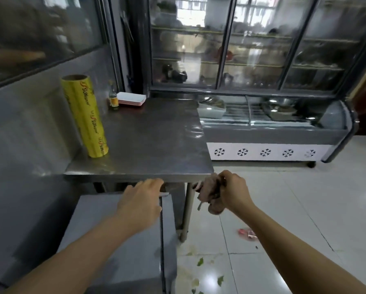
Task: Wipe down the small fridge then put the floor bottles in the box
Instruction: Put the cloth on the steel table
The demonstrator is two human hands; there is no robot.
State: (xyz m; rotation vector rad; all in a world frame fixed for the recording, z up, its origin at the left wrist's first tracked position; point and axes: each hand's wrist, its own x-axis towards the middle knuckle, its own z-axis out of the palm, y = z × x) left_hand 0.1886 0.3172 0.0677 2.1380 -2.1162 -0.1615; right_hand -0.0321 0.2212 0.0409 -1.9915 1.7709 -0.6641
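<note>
The small grey fridge (122,247) stands low at the bottom left, partly under the steel table (152,141). My left hand (140,200) rests flat on the fridge's top near its front right corner, fingers extended. My right hand (233,192) grips a bunched brownish cloth (209,198) in the air just right of the table leg, level with the fridge top. A red and white wrapper or small bottle (246,233) lies on the floor tiles beside my right forearm; it is too blurred to tell which.
A yellow cling-film roll (85,117) stands on the table's left side. A small bottle (113,98) and stacked white trays (132,98) sit at its back. A chest freezer (273,132) and glass cabinet (252,43) line the far wall. Green leaf scraps (200,262) litter the floor.
</note>
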